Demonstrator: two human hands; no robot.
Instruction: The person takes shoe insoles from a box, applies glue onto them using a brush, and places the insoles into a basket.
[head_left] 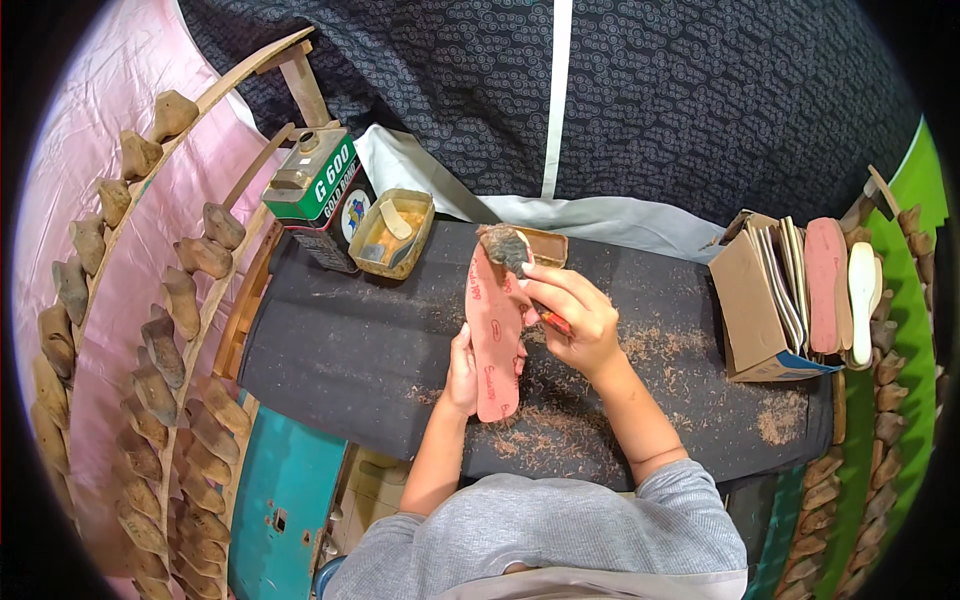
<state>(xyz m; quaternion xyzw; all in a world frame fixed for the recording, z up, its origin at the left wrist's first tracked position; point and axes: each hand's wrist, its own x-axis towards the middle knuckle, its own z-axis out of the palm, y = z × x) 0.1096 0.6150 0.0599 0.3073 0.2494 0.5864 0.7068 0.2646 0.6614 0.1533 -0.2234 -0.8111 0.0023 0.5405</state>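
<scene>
A long pink insole (pixel 495 345) with dark handwritten marks is held lengthwise above the black-covered table. My left hand (pixel 461 375) is closed on its left edge, low down; some fingertips show past the right edge. My right hand (pixel 580 320) grips a red-handled tool (pixel 556 322), which looks like a brush. A dark grey, clumped mass (pixel 504 248) at the insole's far end lines up with the handle and seems to be the tool's head. My palm hides the middle of the handle.
A glue can (pixel 312 190) and a cut-open tin (pixel 395 236) with a pale scraper stand back left. Behind the insole lies a small tray (pixel 545 246). A cardboard box (pixel 745 300) of insoles stands right. Brown shavings litter the table (pixel 330 330). Racks of wooden shoe lasts (pixel 163 345) flank both sides.
</scene>
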